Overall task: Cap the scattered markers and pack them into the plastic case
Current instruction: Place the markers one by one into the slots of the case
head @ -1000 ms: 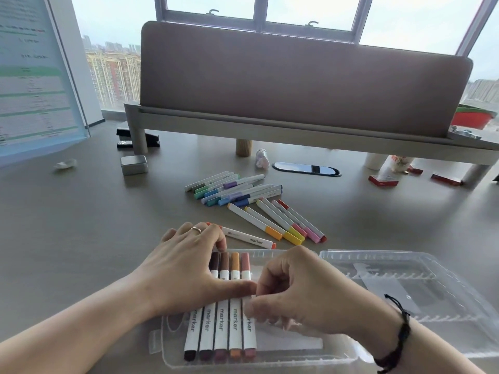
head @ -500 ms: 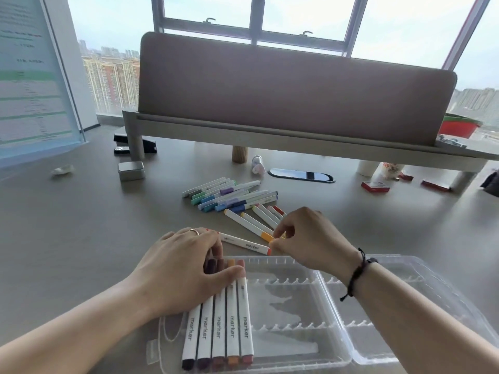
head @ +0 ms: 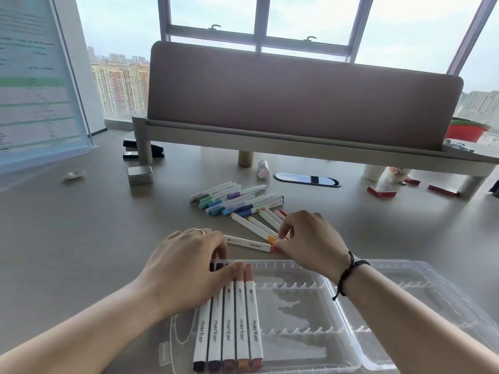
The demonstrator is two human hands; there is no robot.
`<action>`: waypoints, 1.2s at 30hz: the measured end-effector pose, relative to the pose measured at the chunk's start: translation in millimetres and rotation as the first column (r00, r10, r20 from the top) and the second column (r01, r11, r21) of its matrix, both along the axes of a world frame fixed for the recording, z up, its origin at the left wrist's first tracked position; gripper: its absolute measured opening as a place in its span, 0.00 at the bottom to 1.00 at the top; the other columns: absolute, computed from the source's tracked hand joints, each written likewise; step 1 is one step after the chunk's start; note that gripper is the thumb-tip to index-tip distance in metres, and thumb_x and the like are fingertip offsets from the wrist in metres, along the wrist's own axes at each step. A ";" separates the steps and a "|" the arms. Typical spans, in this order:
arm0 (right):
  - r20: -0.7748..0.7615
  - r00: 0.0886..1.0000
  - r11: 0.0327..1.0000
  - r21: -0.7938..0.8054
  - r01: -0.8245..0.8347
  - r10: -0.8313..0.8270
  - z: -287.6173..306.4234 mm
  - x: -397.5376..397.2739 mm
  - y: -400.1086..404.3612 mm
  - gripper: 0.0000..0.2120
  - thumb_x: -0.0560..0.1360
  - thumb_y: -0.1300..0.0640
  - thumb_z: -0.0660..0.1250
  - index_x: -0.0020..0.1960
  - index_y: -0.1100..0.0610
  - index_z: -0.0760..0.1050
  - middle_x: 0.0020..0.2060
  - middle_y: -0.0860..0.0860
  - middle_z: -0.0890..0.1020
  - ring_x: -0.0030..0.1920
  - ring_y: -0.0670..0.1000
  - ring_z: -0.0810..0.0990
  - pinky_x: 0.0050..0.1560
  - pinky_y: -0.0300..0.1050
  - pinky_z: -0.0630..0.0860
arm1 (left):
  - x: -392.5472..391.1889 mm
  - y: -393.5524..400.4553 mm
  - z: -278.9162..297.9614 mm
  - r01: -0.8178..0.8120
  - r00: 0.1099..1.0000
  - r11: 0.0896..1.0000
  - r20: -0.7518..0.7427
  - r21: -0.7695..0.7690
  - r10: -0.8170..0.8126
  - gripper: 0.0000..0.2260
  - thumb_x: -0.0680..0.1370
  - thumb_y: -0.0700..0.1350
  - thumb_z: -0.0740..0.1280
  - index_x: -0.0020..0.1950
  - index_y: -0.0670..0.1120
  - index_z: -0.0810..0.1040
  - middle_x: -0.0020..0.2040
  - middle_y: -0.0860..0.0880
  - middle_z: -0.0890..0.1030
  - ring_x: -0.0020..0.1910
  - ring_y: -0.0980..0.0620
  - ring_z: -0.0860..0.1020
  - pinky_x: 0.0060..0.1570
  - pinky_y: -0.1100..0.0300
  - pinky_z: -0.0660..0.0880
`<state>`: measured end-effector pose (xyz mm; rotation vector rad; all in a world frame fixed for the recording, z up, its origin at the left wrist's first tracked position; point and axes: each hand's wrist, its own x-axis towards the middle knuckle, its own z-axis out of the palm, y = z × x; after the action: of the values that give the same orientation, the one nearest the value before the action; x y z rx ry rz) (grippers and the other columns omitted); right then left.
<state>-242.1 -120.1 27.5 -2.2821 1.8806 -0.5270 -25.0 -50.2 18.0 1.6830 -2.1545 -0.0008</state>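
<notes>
Office desk, high floor. Grey laminate desk (head: 67,238) runs up to a full-width window with grey metal frames (head: 259,36); apartment towers (head: 121,85) sit well below eye level outside. Brown felt privacy panel (head: 302,103) stands in a pale raised shelf (head: 270,148) along the desk's far edge. Oval black cable grommet (head: 307,180) is set into the desk top under that shelf. Black stapler (head: 155,152) by the shelf's left leg, small silver tin (head: 140,174) just in front of it. Monitor showing a green-banded spreadsheet (head: 35,90) at the far left corner. Red stamp pads or small boxes (head: 381,190) toward the right edge, can't tell which.
</notes>
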 end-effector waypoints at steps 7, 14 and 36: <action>-0.110 0.994 0.999 0.041 -0.022 0.027 -0.1 7.4 4.3 0.15 0.74 0.45 0.70 0.37 0.55 0.81 0.34 0.50 0.80 0.36 0.54 0.80 0.37 0.46 0.78 | 1.9 0.2 -0.6 0.005 0.999 1.000 -0.048 0.002 -0.005 0.19 0.73 0.73 0.59 0.45 0.58 0.73 0.41 0.64 0.75 0.41 0.65 0.72 0.39 0.69 0.63; 0.137 0.990 0.998 0.047 -0.032 0.025 14.6 -14.2 40.8 0.13 0.79 0.49 0.66 0.42 0.56 0.80 0.33 0.51 0.81 0.35 0.52 0.76 0.37 0.46 0.75 | 5.5 -3.8 -7.2 -0.020 0.966 0.997 -0.259 -0.069 0.001 0.23 0.74 0.67 0.66 0.64 0.63 0.64 0.56 0.66 0.69 0.46 0.63 0.73 0.45 0.59 0.74; 0.893 0.413 0.811 0.371 -0.452 -0.178 3.7 6.9 78.7 0.06 0.73 0.64 0.73 0.47 0.67 0.83 0.38 0.59 0.85 0.33 0.52 0.81 0.36 0.41 0.80 | -6.1 4.6 -5.6 0.414 0.868 0.903 -0.248 -0.115 -0.430 0.13 0.81 0.59 0.63 0.45 0.55 0.82 0.37 0.59 0.79 0.40 0.60 0.76 0.42 0.67 0.69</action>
<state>-235.2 -41.5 31.2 -1.2321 1.0106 -0.8097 -31.1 -45.7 12.4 1.0729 -2.2369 -0.2722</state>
